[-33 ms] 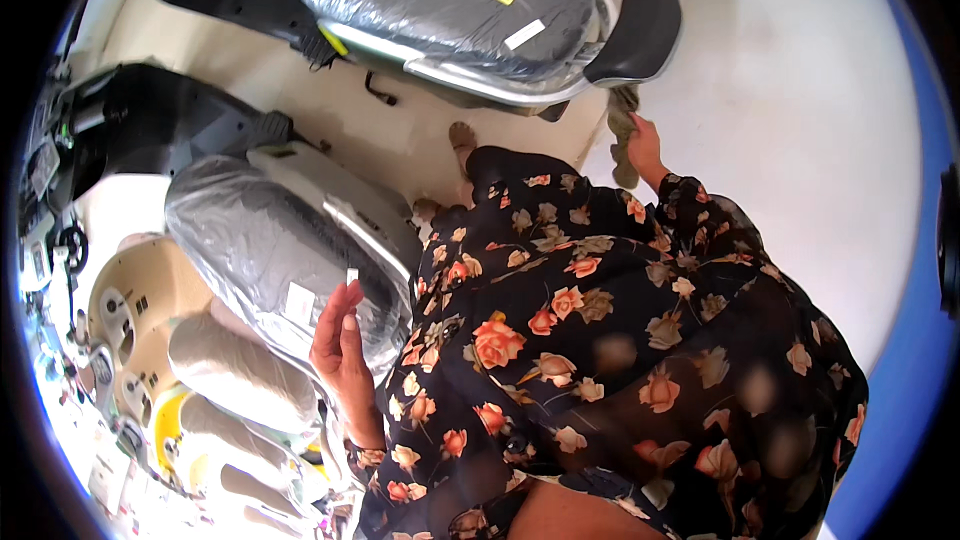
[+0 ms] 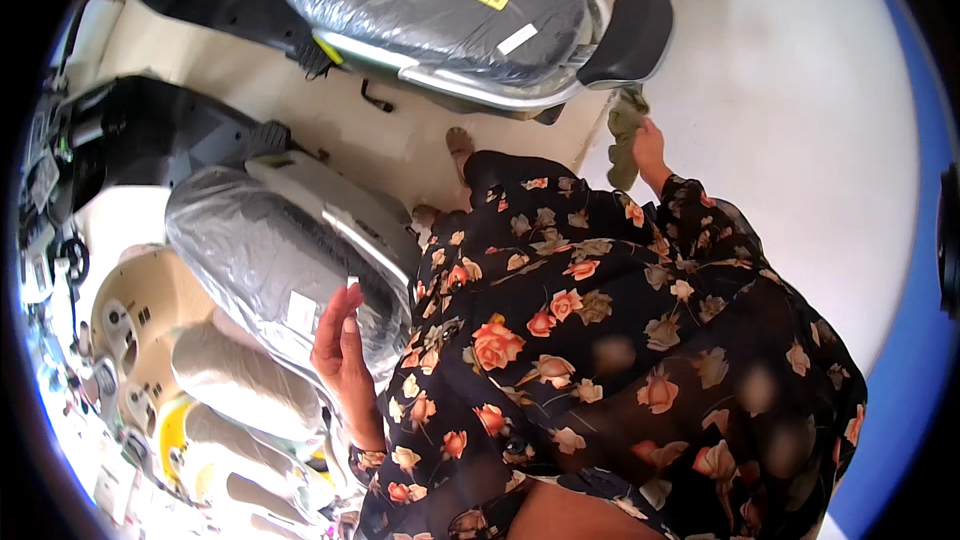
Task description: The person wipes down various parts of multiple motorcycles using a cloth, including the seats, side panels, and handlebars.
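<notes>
My right hand (image 2: 650, 150) is closed on an olive-green cloth (image 2: 624, 147), which hangs bunched from the fingers beside the white wall. Just beyond it is the black backrest (image 2: 630, 38) at the end of a scooter. That scooter's seat (image 2: 440, 10) is wrapped in clear plastic and carries a yellow label and a white one. Lower left, my left hand (image 2: 343, 348) is raised with its fingers stretched out and holds nothing. It appears over the edge of a second plastic-wrapped seat (image 2: 260, 250); whether it touches the plastic I cannot tell.
More scooters stand in a row at the left, among them a beige one (image 2: 150, 305) and a yellow one (image 2: 172, 432), with pale covered seats (image 2: 245, 382). A strip of pale floor (image 2: 400, 145) runs between the two nearest scooters. The white wall (image 2: 790, 140) rises at the right.
The view has shifted very slightly. The olive-green cloth hangs a little differently in my right hand, with more of it showing. My left hand stays in the same pose.
</notes>
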A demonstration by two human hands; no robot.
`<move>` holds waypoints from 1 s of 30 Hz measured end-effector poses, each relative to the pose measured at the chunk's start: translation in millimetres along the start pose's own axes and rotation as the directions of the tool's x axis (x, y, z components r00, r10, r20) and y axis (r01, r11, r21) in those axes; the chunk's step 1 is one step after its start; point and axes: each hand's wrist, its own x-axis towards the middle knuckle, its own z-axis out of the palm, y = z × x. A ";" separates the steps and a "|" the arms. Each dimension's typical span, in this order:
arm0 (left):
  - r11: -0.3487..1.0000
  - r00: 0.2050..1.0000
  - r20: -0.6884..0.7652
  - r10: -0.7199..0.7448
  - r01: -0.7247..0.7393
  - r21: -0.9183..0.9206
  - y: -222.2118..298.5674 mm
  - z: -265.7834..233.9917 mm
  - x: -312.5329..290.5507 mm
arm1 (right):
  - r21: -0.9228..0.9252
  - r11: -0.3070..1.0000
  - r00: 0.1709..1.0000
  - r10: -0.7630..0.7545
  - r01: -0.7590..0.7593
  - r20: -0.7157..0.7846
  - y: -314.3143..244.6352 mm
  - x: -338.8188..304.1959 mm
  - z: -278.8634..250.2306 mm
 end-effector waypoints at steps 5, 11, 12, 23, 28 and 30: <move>0.993 0.990 0.094 -0.103 0.107 -0.040 13.4 19.3 37.5 | 0.902 0.381 0.924 0.379 -0.204 0.049 -160.2 49.7 -54.6; 0.987 0.970 0.190 -0.149 0.157 -0.026 65.3 55.4 81.3 | 0.140 0.970 0.959 -0.161 0.197 -0.235 -208.4 110.6 -45.9; 0.986 0.969 0.199 -0.144 0.157 -0.052 67.2 54.0 86.7 | 0.039 0.979 0.945 -0.185 0.202 -0.269 -213.8 111.4 -33.8; 0.964 0.942 0.218 -0.256 0.265 -0.015 87.6 75.8 115.8 | 0.664 0.552 0.863 0.350 -0.504 0.364 -234.7 224.1 -56.3; 0.857 0.873 0.061 -0.485 0.487 -0.167 19.7 46.5 93.9 | 0.586 0.795 0.983 0.184 -0.158 0.015 -261.2 113.1 -69.6; 0.755 0.790 0.055 -0.611 0.601 -0.263 -1.1 44.6 86.0 | 0.534 0.833 0.963 0.242 -0.143 -0.120 -226.9 80.5 -51.9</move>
